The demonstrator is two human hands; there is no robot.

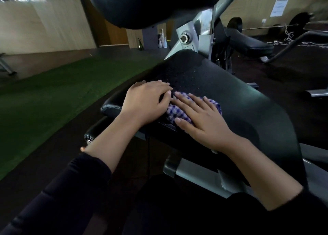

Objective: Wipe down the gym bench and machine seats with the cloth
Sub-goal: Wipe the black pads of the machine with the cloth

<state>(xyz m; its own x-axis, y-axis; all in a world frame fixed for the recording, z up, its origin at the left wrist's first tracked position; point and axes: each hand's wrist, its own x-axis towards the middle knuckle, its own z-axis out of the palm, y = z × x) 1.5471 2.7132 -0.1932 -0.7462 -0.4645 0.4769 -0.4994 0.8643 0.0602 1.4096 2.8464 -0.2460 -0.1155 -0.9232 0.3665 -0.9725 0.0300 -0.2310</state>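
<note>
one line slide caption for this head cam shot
Both hands, left and right, press a blue checked cloth onto a black machine seat.

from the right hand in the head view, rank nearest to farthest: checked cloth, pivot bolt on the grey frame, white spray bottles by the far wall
From the right hand:
1. Checked cloth, directly under the palm and fingers, touching.
2. Pivot bolt, up ahead on the grey frame beyond the seat.
3. White spray bottles, on the floor at the far wall, slightly left.
</note>
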